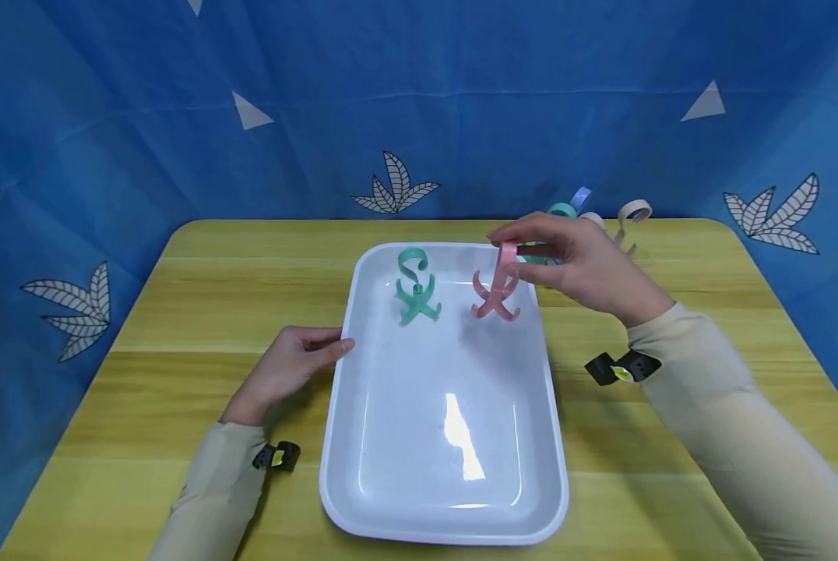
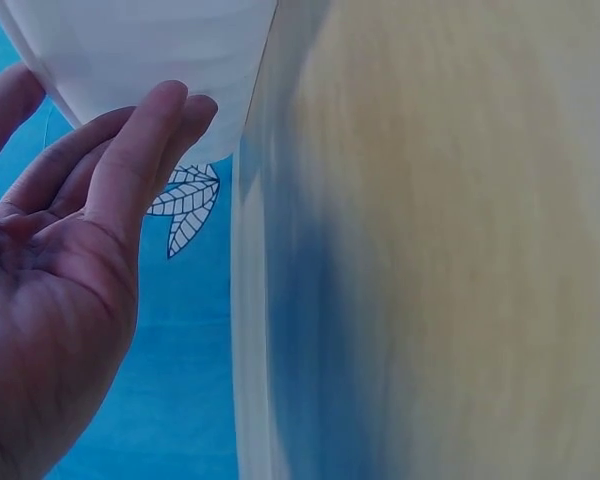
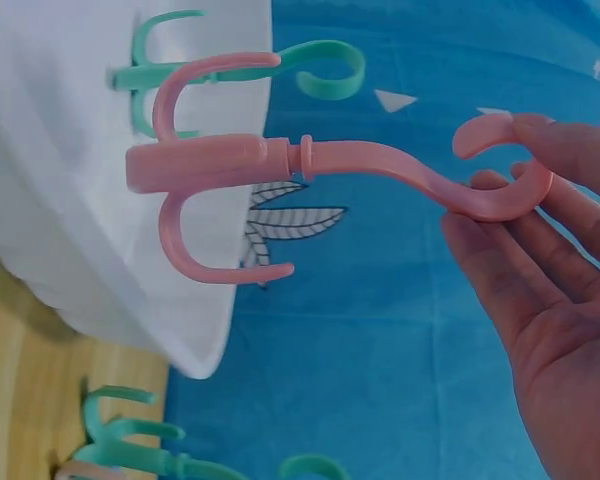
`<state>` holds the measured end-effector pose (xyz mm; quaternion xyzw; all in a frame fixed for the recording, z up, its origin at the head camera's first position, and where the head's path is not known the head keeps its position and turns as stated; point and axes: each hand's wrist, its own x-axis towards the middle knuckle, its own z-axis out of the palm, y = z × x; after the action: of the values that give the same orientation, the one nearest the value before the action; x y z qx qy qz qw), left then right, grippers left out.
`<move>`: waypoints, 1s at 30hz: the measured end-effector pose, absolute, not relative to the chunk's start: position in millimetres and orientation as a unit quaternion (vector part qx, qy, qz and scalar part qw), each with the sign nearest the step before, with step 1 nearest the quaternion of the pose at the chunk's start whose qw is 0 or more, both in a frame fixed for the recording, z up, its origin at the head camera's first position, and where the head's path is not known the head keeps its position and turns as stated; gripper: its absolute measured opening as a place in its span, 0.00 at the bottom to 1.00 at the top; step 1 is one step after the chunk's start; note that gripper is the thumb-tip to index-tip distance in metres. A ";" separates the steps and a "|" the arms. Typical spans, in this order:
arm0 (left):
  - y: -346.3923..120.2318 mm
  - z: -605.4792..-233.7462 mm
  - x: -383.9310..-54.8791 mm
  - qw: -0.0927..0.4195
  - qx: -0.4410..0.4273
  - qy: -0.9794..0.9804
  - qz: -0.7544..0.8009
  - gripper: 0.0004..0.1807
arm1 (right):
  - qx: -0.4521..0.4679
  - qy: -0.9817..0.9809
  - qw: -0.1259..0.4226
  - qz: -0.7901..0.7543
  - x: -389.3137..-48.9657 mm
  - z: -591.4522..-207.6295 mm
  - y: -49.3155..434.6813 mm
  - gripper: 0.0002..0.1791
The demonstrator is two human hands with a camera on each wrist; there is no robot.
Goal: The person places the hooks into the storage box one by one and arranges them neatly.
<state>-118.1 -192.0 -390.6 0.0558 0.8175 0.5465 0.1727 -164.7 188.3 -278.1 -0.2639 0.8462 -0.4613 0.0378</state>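
Note:
A white tray (image 1: 433,405) lies lengthwise on the table. My left hand (image 1: 296,366) is at its left side, thumb over the rim and fingers against the outer wall; the left wrist view shows those fingers (image 2: 130,160) nearly straight. With the right hand (image 1: 580,261) I pinch the curved top of a pink rotating hanger hook (image 1: 494,292), its prongs down, over the tray's far right part. The right wrist view shows thumb and fingers around the curl of the pink hook (image 3: 380,160). Left of it, a green hook (image 1: 417,292) stands upright inside the tray.
Behind my right hand, beyond the tray's far right corner, are more hooks, partly hidden: a green one (image 1: 562,209), a blue one (image 1: 581,196) and a beige one (image 1: 634,210). A blue patterned cloth (image 1: 461,117) hangs at the wooden table's (image 1: 237,280) far edge.

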 end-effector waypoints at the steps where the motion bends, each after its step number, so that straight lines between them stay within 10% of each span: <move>1: -192.3 -390.5 -118.2 0.172 0.055 0.818 0.546 0.30 | -0.262 0.849 0.040 -0.457 -166.5 -280.3 187.7 0.20; 30: -194.0 -391.5 -118.8 0.177 0.056 0.816 0.547 0.29 | -0.264 0.859 0.079 -0.432 -190.9 -320.2 173.4 0.21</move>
<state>-118.8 -194.0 -391.5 0.0565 0.8164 0.5467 0.1772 -190.9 173.4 -320.2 -0.2638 0.8586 -0.4324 0.0795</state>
